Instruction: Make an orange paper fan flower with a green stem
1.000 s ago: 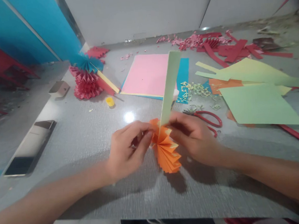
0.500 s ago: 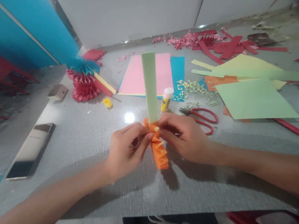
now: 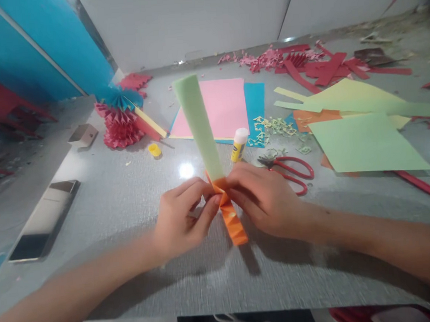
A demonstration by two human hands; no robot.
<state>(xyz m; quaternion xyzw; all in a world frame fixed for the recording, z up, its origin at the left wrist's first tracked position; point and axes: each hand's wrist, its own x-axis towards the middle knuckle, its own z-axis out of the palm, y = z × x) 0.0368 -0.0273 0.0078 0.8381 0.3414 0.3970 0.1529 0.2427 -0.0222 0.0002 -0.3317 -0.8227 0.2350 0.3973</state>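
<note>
My left hand (image 3: 184, 217) and my right hand (image 3: 263, 197) pinch a folded paper piece from both sides, just above the grey tabletop (image 3: 129, 196). Its orange pleated part (image 3: 232, 218) hangs toward me, squeezed into a narrow strip. A long pale green folded strip (image 3: 198, 125) rises from the pinch and leans slightly left. The fingers of both hands are closed on the joint between the two colours.
A glue stick (image 3: 239, 144) and its yellow cap (image 3: 154, 149) stand behind my hands. Red scissors (image 3: 292, 168) lie to the right, beside green, orange and yellow sheets (image 3: 364, 140). Pink and blue sheets (image 3: 222, 106), pleated red and blue fans (image 3: 121, 118), red scraps (image 3: 315, 65) and a phone (image 3: 44, 219) lie around.
The orange pleats, fanned open a second ago, have been squeezed together into a narrow strip. The green strip swung from leaning right to leaning left, uncovering the glue stick.
</note>
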